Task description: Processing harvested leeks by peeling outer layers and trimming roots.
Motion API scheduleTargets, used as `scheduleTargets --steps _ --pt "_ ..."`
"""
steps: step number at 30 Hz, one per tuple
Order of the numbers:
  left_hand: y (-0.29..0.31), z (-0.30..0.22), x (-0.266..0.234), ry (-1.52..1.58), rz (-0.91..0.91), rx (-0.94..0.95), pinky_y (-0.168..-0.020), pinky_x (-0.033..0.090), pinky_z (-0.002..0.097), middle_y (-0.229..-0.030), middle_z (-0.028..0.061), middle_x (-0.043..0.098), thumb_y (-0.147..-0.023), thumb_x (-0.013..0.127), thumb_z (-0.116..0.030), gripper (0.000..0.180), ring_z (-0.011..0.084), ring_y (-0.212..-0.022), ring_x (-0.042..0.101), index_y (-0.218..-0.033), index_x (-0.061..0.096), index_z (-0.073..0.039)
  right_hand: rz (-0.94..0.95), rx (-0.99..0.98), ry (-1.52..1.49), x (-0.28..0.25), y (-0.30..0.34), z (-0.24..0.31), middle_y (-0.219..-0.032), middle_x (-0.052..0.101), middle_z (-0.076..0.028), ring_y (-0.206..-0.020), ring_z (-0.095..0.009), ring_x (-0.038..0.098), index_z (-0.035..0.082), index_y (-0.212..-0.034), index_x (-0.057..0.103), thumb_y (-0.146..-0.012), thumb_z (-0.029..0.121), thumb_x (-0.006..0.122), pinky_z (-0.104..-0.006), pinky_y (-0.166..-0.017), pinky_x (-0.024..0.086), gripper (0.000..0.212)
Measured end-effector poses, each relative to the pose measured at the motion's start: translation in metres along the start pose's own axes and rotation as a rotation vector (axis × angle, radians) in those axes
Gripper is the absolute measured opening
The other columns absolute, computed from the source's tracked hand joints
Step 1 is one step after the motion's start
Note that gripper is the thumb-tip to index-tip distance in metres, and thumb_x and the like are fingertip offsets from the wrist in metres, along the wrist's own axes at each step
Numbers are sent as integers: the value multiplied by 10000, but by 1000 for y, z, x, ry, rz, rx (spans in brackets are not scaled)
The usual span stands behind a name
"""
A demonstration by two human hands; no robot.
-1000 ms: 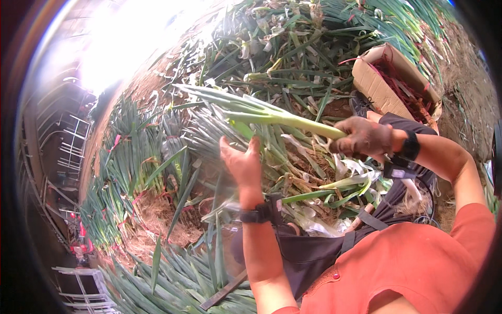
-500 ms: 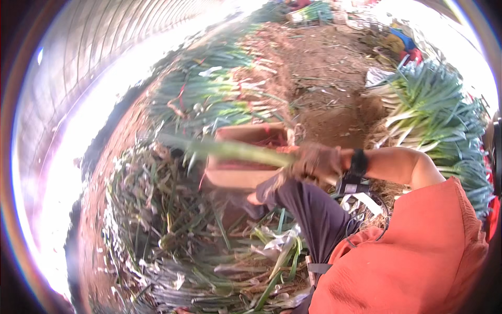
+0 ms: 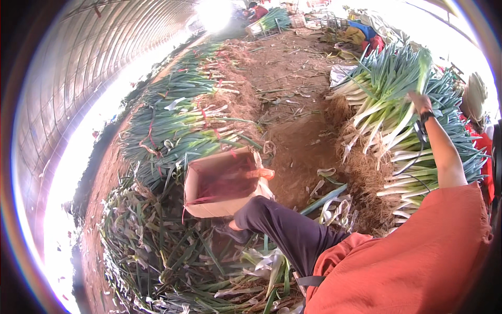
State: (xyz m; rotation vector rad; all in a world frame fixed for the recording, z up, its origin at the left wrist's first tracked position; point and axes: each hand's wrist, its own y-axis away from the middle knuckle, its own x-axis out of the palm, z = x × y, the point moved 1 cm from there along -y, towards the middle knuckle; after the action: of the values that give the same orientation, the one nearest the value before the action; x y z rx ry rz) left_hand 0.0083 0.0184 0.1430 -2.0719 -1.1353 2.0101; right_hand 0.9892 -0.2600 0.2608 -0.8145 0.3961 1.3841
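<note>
The right hand (image 3: 420, 101) touched a long, green-leaved, white-stemmed leek (image 3: 424, 68) on the upper-right leek heap (image 3: 384, 99), apparently untied; its finger closure was unclear. Red-tied green leek bundles (image 3: 180, 112), upper left, looked finished. The left hand was out of view.

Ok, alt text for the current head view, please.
A person's right hand touches long green onions heaped at right. A cardboard box of red strands sits near the knee; red-tied onion bundles line the left.
</note>
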Motion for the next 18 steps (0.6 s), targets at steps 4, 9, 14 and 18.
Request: scheduleTargets --steps 4,9,14,18 --pt "-9 24 -9 -38 -28 -21 -612 482 340 -801 125 646 -821 576 -179 258 215 -688 604 -1008 609 -4 -76 156 408 67 39 -23 -1069 569 -249 -1020 -348 554 -28 -1041 554 -735 395 593 -406 -866 432 523" --pt "6 120 -5 -74 -21 -34 -628 480 339 -792 120 644 -826 580 -190 269 214 -697 600 -1030 606 -17 561 -643 612 209 55 52 -1034 580 -121 -941 -220 566 122 -1144 525 -811 383 555 -357 -740 461 423" --pt "9 87 -50 521 -83 -410 -731 428 327 -818 113 604 -906 459 -178 244 229 -711 558 -1014 527 30 1437 -279 -556 219 265 251 -957 570 24 -841 -88 543 162 -1188 506 -856 455 504 -250 -723 436 443" --pt "20 121 -95 530 -331 -777 -852 398 342 -1091 190 506 -845 545 -172 504 248 -951 520 -1249 344 53 2059 -470 -600 175 447 369 -970 588 -9 -804 -128 574 88 -1206 488 -883 355 485 -248 -725 470 419"
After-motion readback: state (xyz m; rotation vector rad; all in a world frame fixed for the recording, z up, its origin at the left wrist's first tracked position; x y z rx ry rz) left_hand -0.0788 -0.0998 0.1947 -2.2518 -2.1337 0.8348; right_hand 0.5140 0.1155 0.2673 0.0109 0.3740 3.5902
